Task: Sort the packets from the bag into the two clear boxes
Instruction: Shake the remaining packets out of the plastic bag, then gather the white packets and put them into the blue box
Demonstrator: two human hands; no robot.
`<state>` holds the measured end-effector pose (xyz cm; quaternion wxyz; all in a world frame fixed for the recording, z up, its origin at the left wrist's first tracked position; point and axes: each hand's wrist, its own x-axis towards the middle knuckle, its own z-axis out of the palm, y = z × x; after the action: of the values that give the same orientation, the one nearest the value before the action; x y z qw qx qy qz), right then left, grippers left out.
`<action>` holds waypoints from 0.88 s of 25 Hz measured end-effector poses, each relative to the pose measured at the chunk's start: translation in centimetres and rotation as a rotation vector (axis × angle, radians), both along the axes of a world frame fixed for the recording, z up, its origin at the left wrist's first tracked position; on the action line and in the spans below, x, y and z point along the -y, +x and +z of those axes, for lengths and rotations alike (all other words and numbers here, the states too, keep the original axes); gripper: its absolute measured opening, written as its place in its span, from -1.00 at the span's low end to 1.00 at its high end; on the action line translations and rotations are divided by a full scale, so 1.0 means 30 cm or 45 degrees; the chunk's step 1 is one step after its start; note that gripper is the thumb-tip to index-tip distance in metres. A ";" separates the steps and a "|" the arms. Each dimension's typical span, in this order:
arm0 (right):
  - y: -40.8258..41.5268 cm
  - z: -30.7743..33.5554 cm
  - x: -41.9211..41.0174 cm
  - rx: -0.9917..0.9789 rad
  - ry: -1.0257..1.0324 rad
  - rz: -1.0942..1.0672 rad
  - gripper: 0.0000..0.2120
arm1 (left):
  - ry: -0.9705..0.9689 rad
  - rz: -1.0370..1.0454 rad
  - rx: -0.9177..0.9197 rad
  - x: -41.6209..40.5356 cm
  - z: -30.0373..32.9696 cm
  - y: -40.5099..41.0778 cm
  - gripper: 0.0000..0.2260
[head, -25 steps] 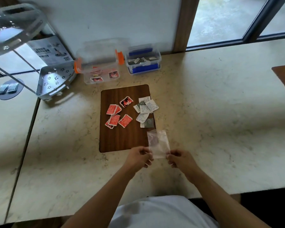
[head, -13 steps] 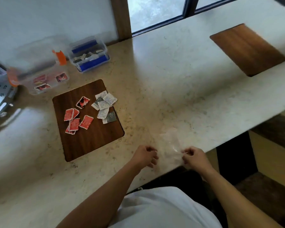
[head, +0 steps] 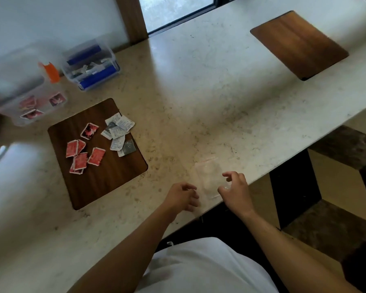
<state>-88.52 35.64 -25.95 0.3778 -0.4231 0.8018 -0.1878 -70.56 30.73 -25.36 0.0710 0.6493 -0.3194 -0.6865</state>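
Note:
An empty clear zip bag (head: 207, 176) lies flat on the marble counter near its front edge. My left hand (head: 183, 196) hovers just left of it, fingers loosely curled, holding nothing. My right hand (head: 234, 188) is at the bag's right edge with fingers spread; the fingertips are at or just off the plastic. Several red packets (head: 82, 154) and several white and grey packets (head: 119, 133) lie on a dark wooden inlay (head: 106, 182). A clear box with orange clips (head: 30, 96) holds red packets at the far left. Beside it a clear box with blue clips (head: 91, 64) holds white packets.
A second wooden inlay (head: 298, 44) sits at the far right of the marble counter (head: 209, 98). The counter's front edge runs diagonally just under my right hand, with dark floor below. A wall and window frame stand behind the boxes.
The bag was held up between both hands a second ago; now it lies on the counter and both hands have let go. The view has swung to the right.

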 end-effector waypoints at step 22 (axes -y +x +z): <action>0.822 -0.054 0.720 -0.164 -0.055 0.692 -0.54 | -0.090 0.687 0.007 0.290 -0.013 0.739 -0.81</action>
<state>-63.85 14.03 -27.56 0.3535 -0.6417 0.6771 -0.0693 -48.38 22.02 -25.74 0.2731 0.7100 -0.1586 -0.6294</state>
